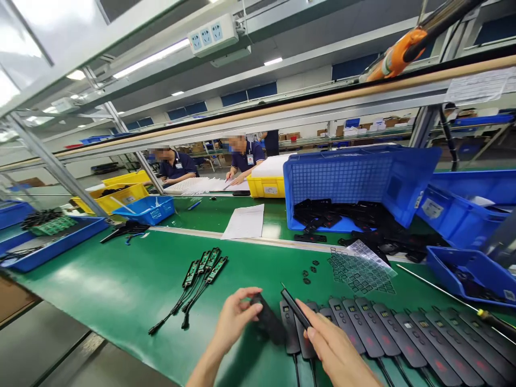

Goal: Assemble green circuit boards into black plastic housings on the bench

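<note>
My left hand (236,320) pinches a dark cover (269,321) by its upper end; the cover is smeared by motion. Close by on the right, my right hand (332,341) holds a slim black housing (295,307), tilted with its edge up. Beneath and beside that hand, a long row of black devices (368,328) with cables lies on the green table (121,301). Left of my hands lie several narrow circuit boards in black shells (203,269), their cables running toward the lower left.
A tipped blue crate (338,177) spills black parts (355,215). Nearby are small black pieces (308,274), a clear sticker sheet (363,266), a long-shafted screwdriver (494,322) and white paper (244,221). Blue trays (52,252) stand left. Two people (245,156) sit opposite.
</note>
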Available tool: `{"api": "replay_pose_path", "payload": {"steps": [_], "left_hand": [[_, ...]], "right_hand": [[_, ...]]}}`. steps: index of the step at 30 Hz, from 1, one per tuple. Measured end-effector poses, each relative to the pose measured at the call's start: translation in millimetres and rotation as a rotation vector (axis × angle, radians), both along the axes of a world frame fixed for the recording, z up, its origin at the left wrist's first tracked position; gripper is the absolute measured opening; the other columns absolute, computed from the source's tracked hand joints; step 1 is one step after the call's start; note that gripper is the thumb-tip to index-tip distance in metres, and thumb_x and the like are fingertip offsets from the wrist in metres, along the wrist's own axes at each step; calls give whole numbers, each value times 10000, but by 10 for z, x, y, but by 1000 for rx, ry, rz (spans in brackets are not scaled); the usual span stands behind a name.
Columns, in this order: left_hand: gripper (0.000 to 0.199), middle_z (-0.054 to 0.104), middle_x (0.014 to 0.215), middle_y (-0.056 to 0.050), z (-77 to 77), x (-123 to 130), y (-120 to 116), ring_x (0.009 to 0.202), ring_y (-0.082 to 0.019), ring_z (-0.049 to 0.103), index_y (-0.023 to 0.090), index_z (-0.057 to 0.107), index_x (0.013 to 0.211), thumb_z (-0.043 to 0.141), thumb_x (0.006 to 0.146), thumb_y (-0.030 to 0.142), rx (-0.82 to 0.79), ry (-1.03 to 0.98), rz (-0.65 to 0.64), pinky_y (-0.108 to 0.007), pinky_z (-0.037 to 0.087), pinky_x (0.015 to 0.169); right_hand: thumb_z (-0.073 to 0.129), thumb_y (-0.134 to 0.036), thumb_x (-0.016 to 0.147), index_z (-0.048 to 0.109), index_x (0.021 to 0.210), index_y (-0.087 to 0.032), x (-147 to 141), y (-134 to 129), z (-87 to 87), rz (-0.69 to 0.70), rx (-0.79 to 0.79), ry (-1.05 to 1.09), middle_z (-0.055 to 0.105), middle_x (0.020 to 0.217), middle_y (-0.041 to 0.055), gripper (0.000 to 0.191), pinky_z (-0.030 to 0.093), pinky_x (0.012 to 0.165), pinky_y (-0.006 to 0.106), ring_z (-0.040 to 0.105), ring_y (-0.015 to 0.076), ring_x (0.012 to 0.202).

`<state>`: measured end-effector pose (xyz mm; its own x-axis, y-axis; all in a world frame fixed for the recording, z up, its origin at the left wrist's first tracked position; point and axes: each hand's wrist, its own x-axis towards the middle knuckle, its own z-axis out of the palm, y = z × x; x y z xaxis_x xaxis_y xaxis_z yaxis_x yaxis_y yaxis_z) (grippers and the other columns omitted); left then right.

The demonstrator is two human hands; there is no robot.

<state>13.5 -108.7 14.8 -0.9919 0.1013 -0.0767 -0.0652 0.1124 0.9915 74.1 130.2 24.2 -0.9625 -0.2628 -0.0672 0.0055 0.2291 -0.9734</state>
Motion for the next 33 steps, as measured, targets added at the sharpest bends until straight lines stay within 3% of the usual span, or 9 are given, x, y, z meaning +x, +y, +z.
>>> {"api": "replay_pose_path", "payload": {"steps": [2, 3, 8, 13, 17, 22, 25, 29, 33], "left_hand": [[480, 625, 929, -54, -3, 96, 204, 694, -146, 617, 167, 702, 962, 860, 569, 392, 209, -140, -22, -247, 539, 596], [491, 636, 932, -60, -22, 133, 285, 709, -150, 626, 158, 704, 945, 885, 538, 364, 295, -196, -23, -241, 543, 598], [510, 700, 901, -92, -160, 241, 469, 745, -156, 665, 135, 712, 961, 918, 514, 268, 565, -354, -6, -228, 556, 660], [493, 719, 925, -128, -165, 291, 577, 819, -195, 671, 117, 727, 975, 904, 548, 290, 626, -294, -5, -263, 560, 716], [494, 719, 955, -133, -131, 319, 655, 806, -198, 663, 114, 744, 943, 913, 521, 306, 687, -270, 61, -274, 565, 696], [483, 712, 1042, -140, -88, 347, 654, 925, -217, 667, 132, 741, 980, 906, 543, 256, 791, -300, 49, -286, 547, 819], [420, 728, 984, -148, -79, 356, 657, 927, -220, 675, 120, 746, 950, 890, 577, 247, 780, -274, 84, -277, 545, 819], [398, 743, 926, -132, -90, 382, 690, 890, -223, 695, 132, 756, 887, 907, 533, 234, 791, -248, 189, -267, 553, 797], [394, 750, 848, -104, -117, 408, 703, 850, -248, 706, 149, 763, 812, 927, 471, 261, 810, -213, 268, -299, 568, 782]], "right_hand": [[347, -420, 961, 397, 1427, -318, 7, -24, -54, 44, 166, 169, 575, 1125, 96, 480, 490, 838, 330, 564, 222, 1005], [324, -412, 968, 370, 1440, -323, 14, -28, -73, 66, 220, 199, 565, 1138, 98, 483, 480, 876, 343, 568, 225, 1020], [285, -379, 979, 371, 1443, -299, 62, 14, -170, 101, 368, 218, 548, 1031, 93, 479, 519, 771, 289, 615, 185, 835], [349, -310, 952, 381, 1442, -259, 73, 63, -253, 129, 429, 284, 539, 1013, 92, 494, 522, 778, 278, 625, 179, 827], [392, -260, 927, 378, 1443, -257, 76, 62, -194, 159, 440, 293, 568, 1019, 85, 516, 518, 807, 263, 630, 175, 870], [431, -182, 879, 401, 1421, -332, 71, 52, -186, 149, 545, 313, 560, 1057, 88, 563, 539, 800, 295, 644, 192, 894], [456, -162, 853, 403, 1410, -368, 64, 42, -223, 129, 593, 327, 541, 1134, 91, 597, 546, 798, 321, 639, 213, 945], [446, -249, 897, 519, 1295, -220, 73, 23, -148, 60, 570, 214, 578, 1186, 127, 407, 504, 905, 380, 577, 273, 1108], [452, -180, 876, 598, 1004, -211, 89, -7, -35, 17, 600, 258, 622, 984, 82, 197, 536, 759, 370, 638, 245, 886]]}}
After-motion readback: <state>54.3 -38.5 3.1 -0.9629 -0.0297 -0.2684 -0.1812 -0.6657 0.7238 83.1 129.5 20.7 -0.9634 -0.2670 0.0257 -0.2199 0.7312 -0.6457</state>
